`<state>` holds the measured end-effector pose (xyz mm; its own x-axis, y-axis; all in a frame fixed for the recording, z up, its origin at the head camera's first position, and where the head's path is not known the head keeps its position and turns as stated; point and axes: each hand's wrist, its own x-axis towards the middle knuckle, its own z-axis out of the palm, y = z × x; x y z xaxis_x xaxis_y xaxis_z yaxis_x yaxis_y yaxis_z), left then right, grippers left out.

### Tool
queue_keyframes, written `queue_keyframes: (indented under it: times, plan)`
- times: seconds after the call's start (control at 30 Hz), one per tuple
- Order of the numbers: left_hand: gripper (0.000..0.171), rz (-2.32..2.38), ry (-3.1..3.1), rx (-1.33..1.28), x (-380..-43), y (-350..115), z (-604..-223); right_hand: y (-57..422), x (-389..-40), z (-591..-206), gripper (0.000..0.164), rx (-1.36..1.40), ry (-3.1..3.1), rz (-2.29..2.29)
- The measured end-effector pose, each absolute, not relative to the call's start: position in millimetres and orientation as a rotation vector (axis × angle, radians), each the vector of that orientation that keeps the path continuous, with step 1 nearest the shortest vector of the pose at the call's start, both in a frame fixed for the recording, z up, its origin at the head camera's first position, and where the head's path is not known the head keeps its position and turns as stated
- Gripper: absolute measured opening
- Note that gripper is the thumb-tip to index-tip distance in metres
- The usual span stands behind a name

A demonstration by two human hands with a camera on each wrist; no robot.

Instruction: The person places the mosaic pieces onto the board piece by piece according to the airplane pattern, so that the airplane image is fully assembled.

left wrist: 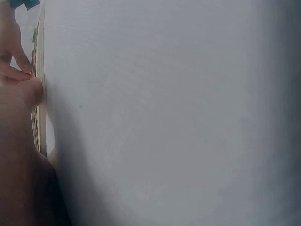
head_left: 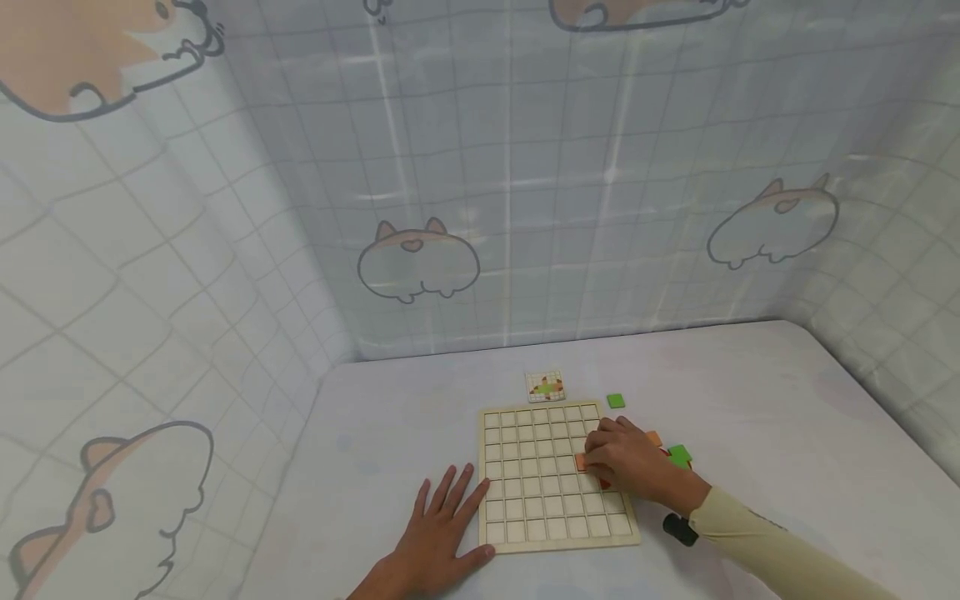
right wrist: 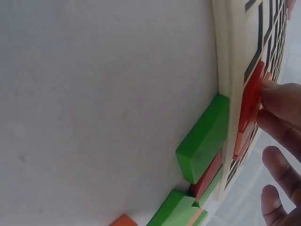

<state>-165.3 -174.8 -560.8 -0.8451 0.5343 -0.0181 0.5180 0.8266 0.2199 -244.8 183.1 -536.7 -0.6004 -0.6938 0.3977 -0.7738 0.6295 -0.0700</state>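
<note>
A pale wooden grid board [head_left: 531, 487] lies flat on the white table. Over its right side, my right hand [head_left: 630, 458] pinches a small orange tile [head_left: 581, 462] between thumb and forefinger, low at the squares. A red piece [right wrist: 251, 96] sits on the board just by those fingertips in the right wrist view, and another orange piece [right wrist: 241, 140] shows beside it. My left hand [head_left: 438, 537] rests palm down with fingers spread at the board's left edge, its forefinger and thumb tips at the frame.
Behind the board lies a square pattern card [head_left: 546, 387], with a lone green tile [head_left: 616, 401] to its right. Loose pieces, among them a green tile [head_left: 679, 456] and an orange tile [head_left: 654, 437], lie right of the board, partly behind my right hand. Patterned curtains [head_left: 525, 208] surround the table.
</note>
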Motion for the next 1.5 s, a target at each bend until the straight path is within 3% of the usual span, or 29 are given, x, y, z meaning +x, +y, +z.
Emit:
queue_keyframes:
  times: [0.4,0.87,1.5]
  plan:
    - [0.081,0.345,2.939,0.864,-165,-175,-560,191,-243,-531,0.018,1.210,-2.446,0.367]
    - [0.082,0.312,2.928,0.845,-168,-175,-560,223,-239,-525,0.017,1.051,-2.574,0.303]
    - [0.081,0.351,2.943,0.872,-168,-176,-562,252,-237,-531,0.021,0.597,-2.763,0.214]
